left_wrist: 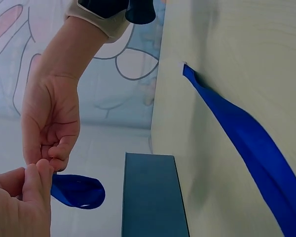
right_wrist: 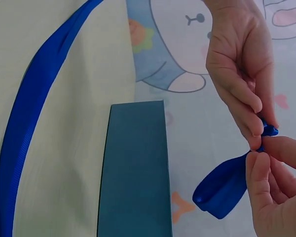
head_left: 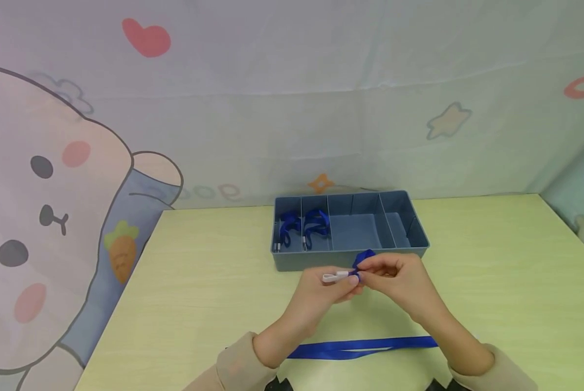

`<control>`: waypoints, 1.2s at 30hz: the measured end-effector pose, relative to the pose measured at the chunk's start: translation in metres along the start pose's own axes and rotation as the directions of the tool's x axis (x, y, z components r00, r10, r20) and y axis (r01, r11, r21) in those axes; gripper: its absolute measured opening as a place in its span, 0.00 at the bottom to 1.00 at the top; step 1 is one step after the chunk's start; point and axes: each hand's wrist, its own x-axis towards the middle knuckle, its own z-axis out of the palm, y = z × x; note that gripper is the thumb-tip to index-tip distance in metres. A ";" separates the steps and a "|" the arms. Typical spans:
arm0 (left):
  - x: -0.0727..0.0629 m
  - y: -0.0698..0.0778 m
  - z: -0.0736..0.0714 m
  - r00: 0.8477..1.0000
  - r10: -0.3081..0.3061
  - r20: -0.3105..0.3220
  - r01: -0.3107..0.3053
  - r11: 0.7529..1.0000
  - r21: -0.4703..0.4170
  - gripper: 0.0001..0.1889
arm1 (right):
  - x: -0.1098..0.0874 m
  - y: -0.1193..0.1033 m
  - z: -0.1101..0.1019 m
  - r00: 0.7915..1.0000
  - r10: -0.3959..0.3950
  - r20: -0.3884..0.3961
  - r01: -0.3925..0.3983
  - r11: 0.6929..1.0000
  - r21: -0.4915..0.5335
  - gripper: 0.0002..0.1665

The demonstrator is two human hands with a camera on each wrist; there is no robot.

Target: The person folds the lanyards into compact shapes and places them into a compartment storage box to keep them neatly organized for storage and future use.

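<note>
A blue lanyard (head_left: pixel 364 257) with a white end loop (head_left: pixel 334 276) is gathered small between the two hands, just in front of the box. My left hand (head_left: pixel 318 290) pinches it near the white end. Close beside, my right hand (head_left: pixel 401 277) pinches the blue band between thumb and fingers. In the right wrist view, a folded loop of blue band (right_wrist: pixel 222 188) sticks out past the right fingertips, and a small twist of it shows between the hands. Fingers hide the spot where the band is gathered.
A grey-blue divided box (head_left: pixel 311 263) stands at the back of the table. Its two left compartments each hold a bundled blue lanyard (head_left: pixel 316 222). Another blue lanyard (head_left: pixel 360 345) lies stretched across the table in front, partly behind the forearms. A printed cloth hangs behind.
</note>
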 end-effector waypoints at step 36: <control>0.001 0.012 -0.017 0.994 -0.103 0.024 0.104 0.995 -0.007 0.15 | 0.003 0.020 -0.038 0.827 -0.533 0.177 0.559 0.752 -0.348 0.28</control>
